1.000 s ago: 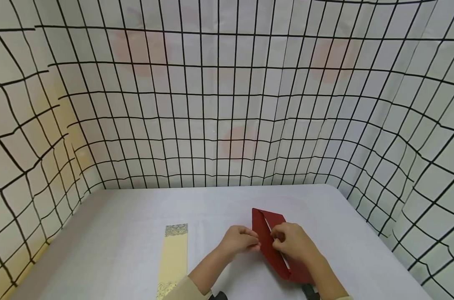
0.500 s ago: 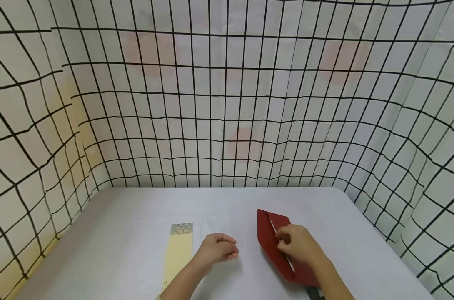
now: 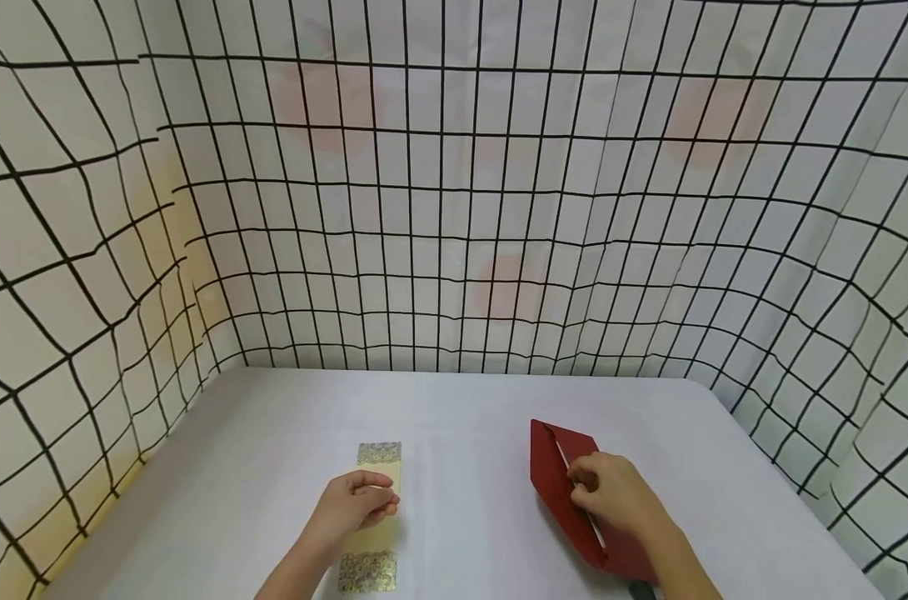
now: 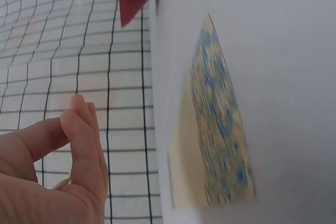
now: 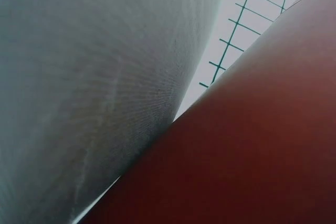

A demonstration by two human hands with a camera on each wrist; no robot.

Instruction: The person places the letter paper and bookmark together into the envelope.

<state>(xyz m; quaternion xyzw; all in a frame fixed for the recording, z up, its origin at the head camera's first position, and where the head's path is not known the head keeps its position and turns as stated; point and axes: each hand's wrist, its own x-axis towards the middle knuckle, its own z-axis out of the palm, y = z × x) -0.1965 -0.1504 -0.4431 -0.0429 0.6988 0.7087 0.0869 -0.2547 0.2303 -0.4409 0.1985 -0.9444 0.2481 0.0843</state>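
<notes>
A red envelope (image 3: 562,500) stands tilted on the right of the table, its mouth parted along a white inner edge. My right hand (image 3: 619,496) holds it at that mouth with curled thumb and fingers. To the left, a pale yellow paper strip (image 3: 367,571) with patterned bands at both ends lies flat. My left hand (image 3: 355,507) hovers over the strip's middle and hides part of it, its fingers loosely bent and holding nothing. The left wrist view shows that hand (image 4: 73,156) beside the patterned end of the strip (image 4: 223,124), apart from it.
A white table (image 3: 461,417) lies under everything. Behind and at both sides rise white walls with a black grid (image 3: 454,275). A small dark object (image 3: 641,590) shows at the right wrist. Close, blurred surfaces fill most of the right wrist view.
My left hand has left the envelope and moved left until over the yellow strip. The right hand keeps its hold on the envelope. The head view has shifted slightly.
</notes>
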